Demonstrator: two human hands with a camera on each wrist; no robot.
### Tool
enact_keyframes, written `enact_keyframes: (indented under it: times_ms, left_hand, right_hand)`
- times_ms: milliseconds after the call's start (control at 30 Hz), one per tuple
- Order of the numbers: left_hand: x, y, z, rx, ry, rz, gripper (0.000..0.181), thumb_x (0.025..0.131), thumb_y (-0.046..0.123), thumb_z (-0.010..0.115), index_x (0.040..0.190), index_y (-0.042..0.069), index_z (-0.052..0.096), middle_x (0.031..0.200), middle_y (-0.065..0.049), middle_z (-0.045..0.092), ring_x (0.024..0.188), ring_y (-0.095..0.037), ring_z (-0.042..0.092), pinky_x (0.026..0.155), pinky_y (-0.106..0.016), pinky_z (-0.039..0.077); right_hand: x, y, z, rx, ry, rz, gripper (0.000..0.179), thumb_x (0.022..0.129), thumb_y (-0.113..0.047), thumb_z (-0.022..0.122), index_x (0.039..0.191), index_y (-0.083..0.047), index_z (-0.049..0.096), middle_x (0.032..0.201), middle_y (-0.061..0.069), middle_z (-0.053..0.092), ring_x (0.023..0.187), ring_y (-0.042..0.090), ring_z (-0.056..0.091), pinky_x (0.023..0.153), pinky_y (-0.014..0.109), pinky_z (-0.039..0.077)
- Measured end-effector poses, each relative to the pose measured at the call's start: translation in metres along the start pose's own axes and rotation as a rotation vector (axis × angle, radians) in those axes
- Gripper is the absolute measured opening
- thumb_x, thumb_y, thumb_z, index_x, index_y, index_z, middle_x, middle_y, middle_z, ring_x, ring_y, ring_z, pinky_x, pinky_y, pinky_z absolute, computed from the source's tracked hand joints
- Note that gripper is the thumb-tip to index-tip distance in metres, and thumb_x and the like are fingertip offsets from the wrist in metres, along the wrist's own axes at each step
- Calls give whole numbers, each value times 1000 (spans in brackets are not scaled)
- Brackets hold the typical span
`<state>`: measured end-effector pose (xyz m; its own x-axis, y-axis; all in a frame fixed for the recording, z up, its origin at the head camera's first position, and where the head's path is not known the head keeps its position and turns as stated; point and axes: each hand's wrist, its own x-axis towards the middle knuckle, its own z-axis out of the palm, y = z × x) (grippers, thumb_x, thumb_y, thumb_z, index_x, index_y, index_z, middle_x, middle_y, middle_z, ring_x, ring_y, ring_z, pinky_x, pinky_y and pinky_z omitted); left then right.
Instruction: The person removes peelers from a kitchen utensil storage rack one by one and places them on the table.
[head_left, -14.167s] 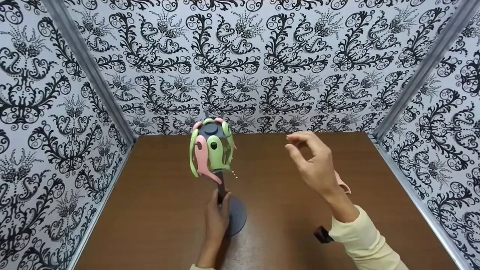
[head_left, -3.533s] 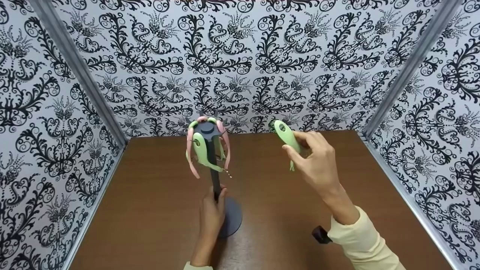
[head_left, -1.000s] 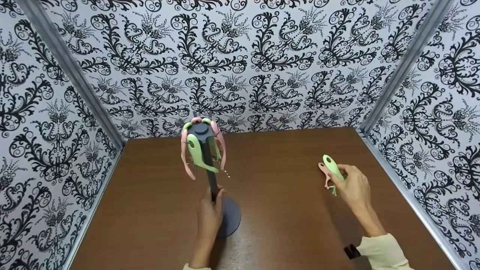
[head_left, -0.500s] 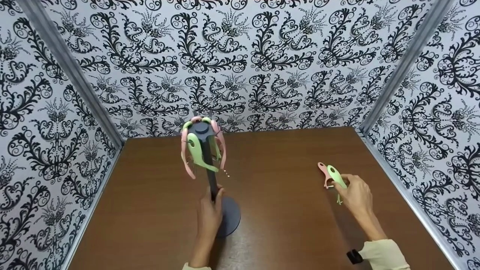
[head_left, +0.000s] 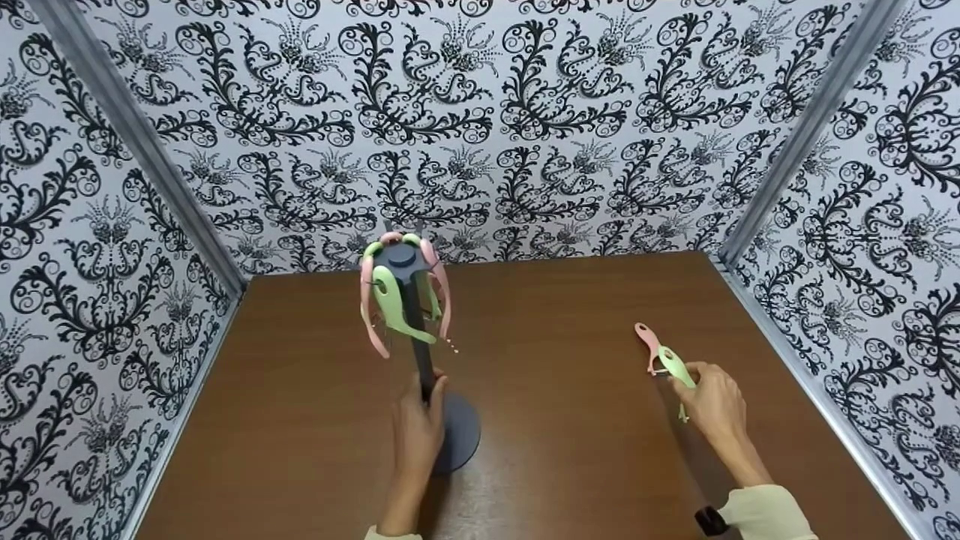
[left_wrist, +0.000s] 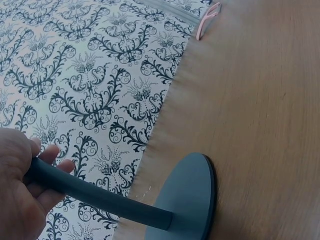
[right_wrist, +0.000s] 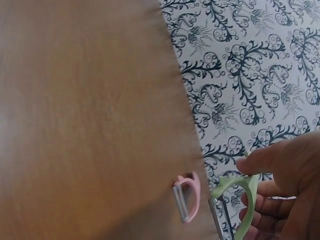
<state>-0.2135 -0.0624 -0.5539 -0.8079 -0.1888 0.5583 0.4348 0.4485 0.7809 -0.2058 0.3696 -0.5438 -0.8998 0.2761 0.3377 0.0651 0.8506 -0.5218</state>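
My left hand (head_left: 418, 427) grips the pole of a dark grey utensil stand (head_left: 460, 435) with a round base; the left wrist view shows the fingers curled round the pole (left_wrist: 100, 195). Several pink and green peelers hang from hooks at its top, among them a green hanging peeler (head_left: 386, 300) in front. At the right, my right hand (head_left: 716, 405) holds a green peeler (head_left: 677, 367) by its handle, just above the table. Close beside it a pink peeler (head_left: 645, 337) lies on the tabletop. In the right wrist view the held peeler's blade end (right_wrist: 220, 215) points away from the palm.
The brown wooden table (head_left: 555, 360) is enclosed by patterned walls (head_left: 480, 135) with grey metal corner posts (head_left: 817, 120). A black strap piece (head_left: 710, 520) sits at my right wrist.
Since 14 s ago the stand has turned and a green peeler has come off it into my right hand. That hand has carried it right and lower, beside the pink peeler.
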Motion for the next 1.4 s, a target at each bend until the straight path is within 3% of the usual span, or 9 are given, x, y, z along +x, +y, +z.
enact_keyframes:
  times_ms: [467,1033,1400]
  left_hand:
    - [0,0,-2,8,14,-9,8,98,10,72,105,7,69,81,3,64,70,-13,58,63,-32,48]
    - [1,-1,0,-7,-7,4,9,98,7,71,105,3,67,80,2,64,67,-12,55,60,-29,45]
    - [1,0,2,-14,0,6,10,98,6,71,106,3,67,81,-3,66,68,-12,57,61,-30,47]
  right_hand:
    - [-8,21,9,-35,-106,81,37,89,-15,78,114,10,68,104,31,68,91,50,63,74,64,47]
    - [-14,38,15,-70,-196,140,31,90,-16,77,111,7,70,97,27,68,82,44,65,67,60,48]
    - [-15,43,18,-95,-206,137,29,89,-12,76,109,9,70,93,27,68,78,40,64,68,60,49]
